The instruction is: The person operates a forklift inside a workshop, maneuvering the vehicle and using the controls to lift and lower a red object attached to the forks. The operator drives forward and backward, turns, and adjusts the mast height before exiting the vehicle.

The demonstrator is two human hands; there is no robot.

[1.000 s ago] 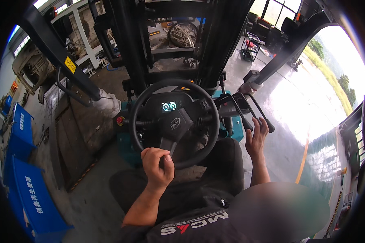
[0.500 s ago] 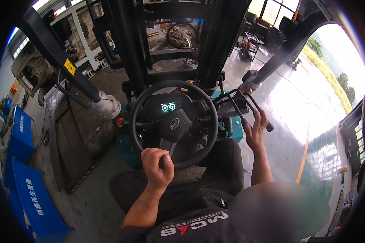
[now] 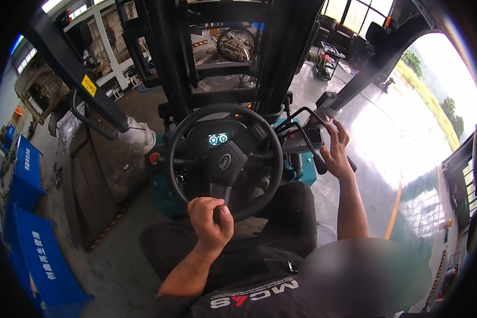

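Note:
My left hand is closed at the lower rim of the black steering wheel; whatever lies inside its fist is hidden. Right of the wheel, my right hand is curled loosely over the outer of two bent black control levers. Its fingers point forward and partly hide the rod, and the thumb lies on the inner side. Close to the thumb, the inner lever's black grip stands free. Behind the wheel a small lit display glows on the dashboard.
Ahead rises the forklift's black mast, with scrap in a round container beyond it. Blue panels line the left side. A red stop button sits left of the wheel. A yellow line marks the floor at right.
My right hand has moved forward along the outer lever, away from the inner lever's grip. The outer lever's bend stands farther forward. My left hand stays on the wheel, shifted slightly right.

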